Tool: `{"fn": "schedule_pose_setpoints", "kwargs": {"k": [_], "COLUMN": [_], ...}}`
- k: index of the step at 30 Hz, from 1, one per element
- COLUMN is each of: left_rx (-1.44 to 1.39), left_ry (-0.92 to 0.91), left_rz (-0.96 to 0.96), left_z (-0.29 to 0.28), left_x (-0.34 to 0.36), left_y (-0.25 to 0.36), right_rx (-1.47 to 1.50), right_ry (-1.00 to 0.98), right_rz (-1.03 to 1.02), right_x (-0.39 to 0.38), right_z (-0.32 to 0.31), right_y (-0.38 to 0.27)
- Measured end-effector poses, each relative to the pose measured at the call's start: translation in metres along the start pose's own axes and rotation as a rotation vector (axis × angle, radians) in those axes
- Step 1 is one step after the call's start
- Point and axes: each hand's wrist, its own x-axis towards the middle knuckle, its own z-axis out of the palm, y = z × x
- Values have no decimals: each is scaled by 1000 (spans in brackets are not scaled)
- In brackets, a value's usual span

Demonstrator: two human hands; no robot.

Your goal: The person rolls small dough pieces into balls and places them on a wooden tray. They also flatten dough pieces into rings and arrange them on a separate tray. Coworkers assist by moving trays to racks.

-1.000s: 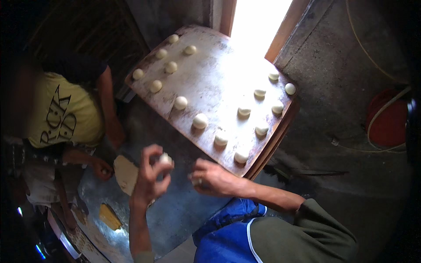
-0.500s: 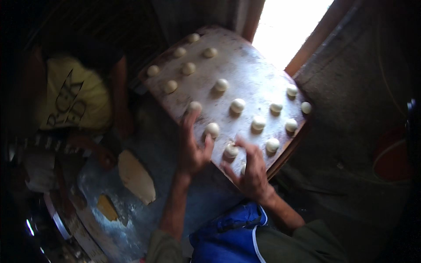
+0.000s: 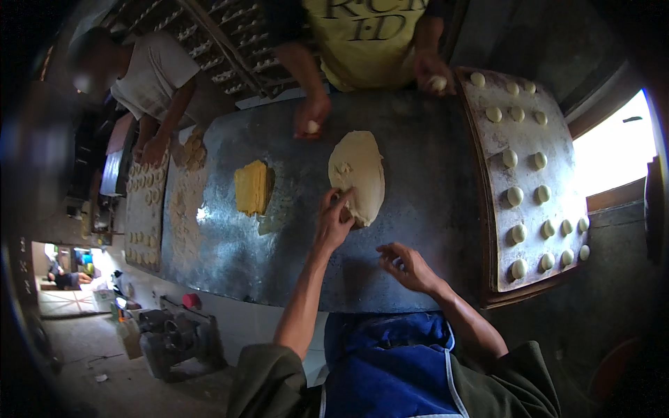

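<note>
A pale oval slab of dough (image 3: 364,167) lies on the dark table in front of me, with a rough torn patch on its left side. At its near left edge, my left hand (image 3: 333,226) has its fingers curled in and closed on the dough. My right hand (image 3: 410,268) hovers over the table nearer to me, to the right of the slab, open with fingers loosely bent and nothing seen in it. Several round dough balls (image 3: 515,196) sit in rows on a floury tray (image 3: 491,240) at the right.
Across the dark table (image 3: 279,268), a person in a yellow shirt (image 3: 362,42) holds a small dough piece in each hand. A yellow block (image 3: 252,187) lies left of the slab. Far left, another person works over a tray of small pieces (image 3: 144,198). A bright window opens beyond the right tray.
My view has swung left from the tray to the table. Both hands have left the dough balls; my left hand is now at the slab, my right over the table.
</note>
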Motion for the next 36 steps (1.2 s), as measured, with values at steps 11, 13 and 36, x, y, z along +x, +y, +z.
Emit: {"fn": "schedule_pose_setpoints", "kwargs": {"k": [11, 13, 36], "left_rx": [-624, -461, 8], "left_ry": [-269, -379, -587], "left_rz": [-522, -680, -315], "left_z": [-80, -88, -32], "left_x": [-94, -90, -86], "left_y": [123, 110, 57], "right_rx": [581, 234, 110], "right_ry": [154, 282, -286], "right_rz": [377, 275, -139], "right_x": [96, 92, 137], "right_z": [73, 78, 95], "right_y": [11, 15, -20]}}
